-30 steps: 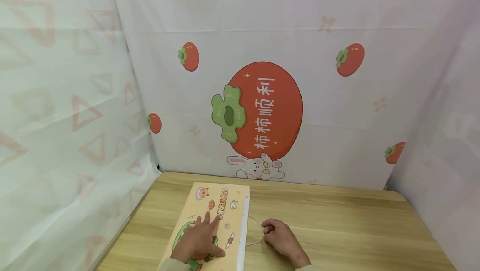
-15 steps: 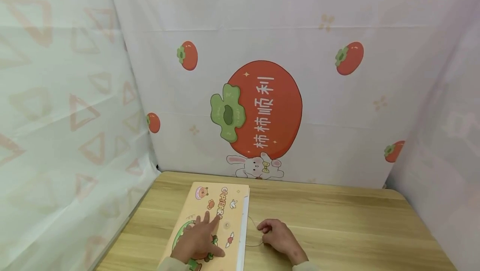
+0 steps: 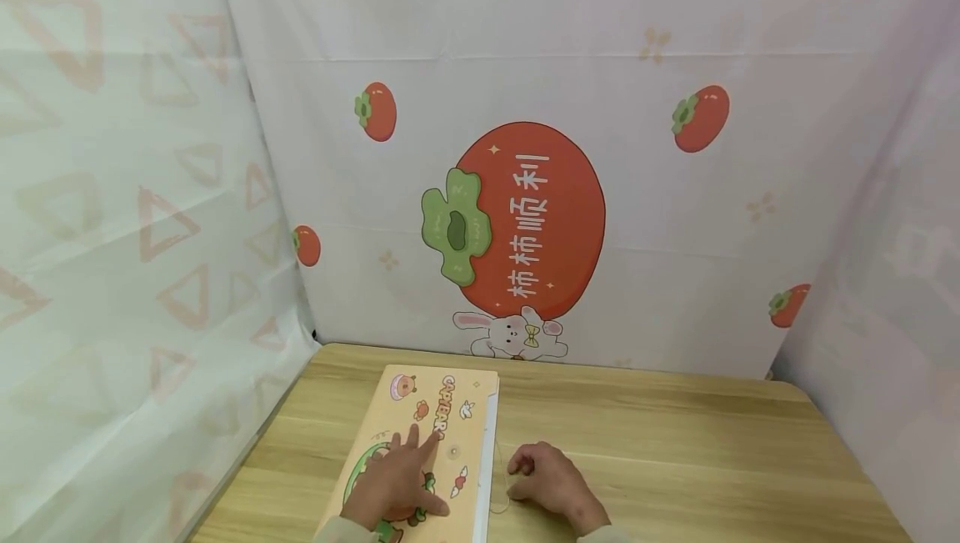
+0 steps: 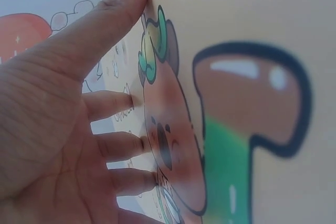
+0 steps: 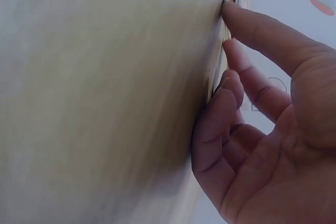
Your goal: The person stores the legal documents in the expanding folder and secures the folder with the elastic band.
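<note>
A pale orange file folder (image 3: pixel 467 418) printed with cartoon capybaras lies on the table in the head view, its white edge facing right. My left hand (image 3: pixel 393 480) rests on its cover with spread fingers; in the left wrist view the thumb and fingertips touch the printed cover (image 4: pixel 273 182). A small round button (image 3: pixel 453 451) shows right of that hand. From the folder's right edge a thin elastic cord (image 3: pixel 507 489) bows out in a slack loop. Just right of the loop is my right hand (image 3: pixel 555 480), thumb and index finger apart, the other fingers loosely bent by the tabletop.
The wooden table (image 3: pixel 675 460) extends to the right of the folder and behind it. A white cloth backdrop (image 3: pixel 637 301) with persimmon prints hangs at its far edge. More cloth (image 3: pixel 187 343) hangs along the left side, and a pale sheet closes the right.
My right hand has shifted left toward the folder and its thumb and index finger have parted, letting go of the cord. The loop has shrunk back toward the folder. The left hand stays put.
</note>
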Demonstrator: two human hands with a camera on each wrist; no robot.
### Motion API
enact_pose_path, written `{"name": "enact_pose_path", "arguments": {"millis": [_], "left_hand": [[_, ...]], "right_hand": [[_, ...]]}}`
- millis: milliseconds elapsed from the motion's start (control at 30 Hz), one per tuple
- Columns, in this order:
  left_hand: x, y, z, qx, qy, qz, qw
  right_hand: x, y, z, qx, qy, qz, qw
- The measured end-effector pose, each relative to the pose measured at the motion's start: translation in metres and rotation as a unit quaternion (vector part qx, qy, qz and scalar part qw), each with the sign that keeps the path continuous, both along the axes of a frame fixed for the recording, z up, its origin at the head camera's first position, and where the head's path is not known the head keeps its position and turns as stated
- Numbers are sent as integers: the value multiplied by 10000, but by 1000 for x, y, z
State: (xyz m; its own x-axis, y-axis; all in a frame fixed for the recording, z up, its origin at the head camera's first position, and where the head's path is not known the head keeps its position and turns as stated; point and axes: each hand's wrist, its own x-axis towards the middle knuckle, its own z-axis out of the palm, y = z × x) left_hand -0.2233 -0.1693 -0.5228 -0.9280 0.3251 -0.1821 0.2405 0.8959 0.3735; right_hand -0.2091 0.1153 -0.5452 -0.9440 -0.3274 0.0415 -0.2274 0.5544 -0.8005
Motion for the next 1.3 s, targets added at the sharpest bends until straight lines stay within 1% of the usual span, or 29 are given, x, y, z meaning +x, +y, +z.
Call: {"name": "enact_pose_path", "arguments": {"millis": [200,300,367,467,533,667,833,933,1067,1200,1300], "left_hand": [[-2,0,-3,63,8,31,10000],[-2,0,-3,87,21,32,10000],[-2,0,-2,88,22,16,10000],[-2,0,-2,87,11,-3,10000],[-2,0,-2,86,9,-15,10000],[-1,0,-3,54,17,-23,10000],[1,2,-1,4,28,-52,10000],[2,1,0,-20,52,-39,10000],[2,0,0,-11,67,-15,10000],[2,0,0,-3,99,-75,9999],[3,0,-1,-37,125,-50,9999]], "right_hand": [[0,-6,2,151,154,-51,9998],[0,-9,4,505,269,-306,9979],[1,-11,5,780,363,-524,9949],[2,-11,6,1083,521,-737,9900],[3,-11,7,1127,563,-798,9888],[3,-10,6,1202,638,-771,9877],[3,-7,5,1060,637,-647,9902],[3,-8,3,1037,651,-663,9903],[3,-11,5,1148,697,-781,9879],[4,-10,9,1241,559,-994,9857],[4,-9,11,1272,488,-1087,9847]]}}
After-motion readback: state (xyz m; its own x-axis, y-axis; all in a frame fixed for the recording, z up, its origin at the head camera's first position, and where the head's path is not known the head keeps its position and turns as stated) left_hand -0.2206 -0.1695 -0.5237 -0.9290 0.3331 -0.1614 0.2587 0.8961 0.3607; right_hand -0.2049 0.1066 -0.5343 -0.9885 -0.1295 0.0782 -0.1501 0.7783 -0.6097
